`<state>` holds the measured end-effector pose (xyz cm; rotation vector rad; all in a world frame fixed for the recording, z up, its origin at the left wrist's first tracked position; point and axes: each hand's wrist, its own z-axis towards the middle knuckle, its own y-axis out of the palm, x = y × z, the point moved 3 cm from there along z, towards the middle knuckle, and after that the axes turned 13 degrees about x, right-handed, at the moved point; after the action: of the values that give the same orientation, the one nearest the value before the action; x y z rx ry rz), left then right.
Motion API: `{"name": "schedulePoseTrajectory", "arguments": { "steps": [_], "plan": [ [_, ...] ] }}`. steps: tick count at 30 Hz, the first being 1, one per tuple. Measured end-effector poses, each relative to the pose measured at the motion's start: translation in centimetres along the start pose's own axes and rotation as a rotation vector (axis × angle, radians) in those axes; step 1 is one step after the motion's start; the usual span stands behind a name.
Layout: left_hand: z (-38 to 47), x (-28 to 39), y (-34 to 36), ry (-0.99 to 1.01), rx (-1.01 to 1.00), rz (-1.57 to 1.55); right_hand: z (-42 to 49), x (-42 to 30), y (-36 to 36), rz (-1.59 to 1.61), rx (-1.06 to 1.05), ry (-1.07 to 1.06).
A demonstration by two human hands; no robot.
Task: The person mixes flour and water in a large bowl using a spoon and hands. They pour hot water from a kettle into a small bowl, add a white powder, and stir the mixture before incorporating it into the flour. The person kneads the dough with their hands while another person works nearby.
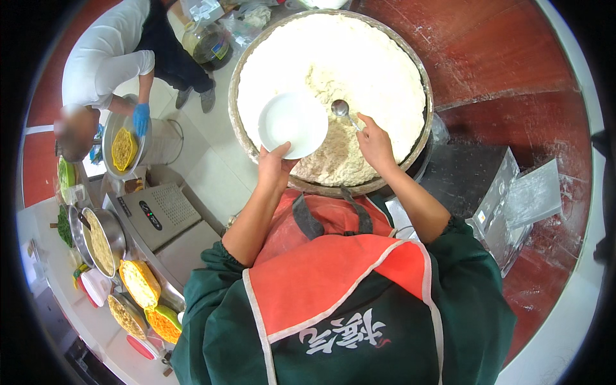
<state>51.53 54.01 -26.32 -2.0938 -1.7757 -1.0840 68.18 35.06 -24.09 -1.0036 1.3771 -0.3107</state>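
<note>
A large round tub (234, 103) of pale, lumpy dough (385, 62) stands before me. My left hand (273, 169) grips a white bowl (292, 122) by its near rim, thumb on top, above the left part of the dough. Bright light washes out the bowl's inside, so its contents are hard to tell. In my right hand (377, 146) is a metal spoon (340, 108), held by its handle with its round head over the dough, right of the bowl. A browner patch (332, 150) marks the dough's surface between my hands.
At the left a co-worker (113, 57) with a blue glove (141, 119) leans over a metal basin (147, 149) holding a yellow container (124, 149). A steel appliance (161, 211) and a pot (118, 231) stand nearer me. A dark-topped metal box (462, 168) is at my right.
</note>
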Motion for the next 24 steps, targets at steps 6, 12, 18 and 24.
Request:
{"name": "schedulePoseTrajectory", "arguments": {
  "steps": [6,12,18,24],
  "plan": [
    [-0.4,0.1,0.1,-0.01,-0.016,0.0,-0.8,-1.1,-0.3,-0.317,0.168,-0.39],
    [-0.7,-0.2,0.8,-0.023,-0.091,-0.015,-3.8,-9.7,1.3,-0.026,-0.049,-0.914],
    [-1.2,-0.3,1.4,0.022,-0.193,0.063,-3.2,-10.4,4.8,-0.182,-0.08,-0.846],
    [-0.8,-1.0,1.2,-0.006,-0.168,0.029,-3.6,-10.0,5.8,-0.084,-0.067,-0.917]
  ]
}}
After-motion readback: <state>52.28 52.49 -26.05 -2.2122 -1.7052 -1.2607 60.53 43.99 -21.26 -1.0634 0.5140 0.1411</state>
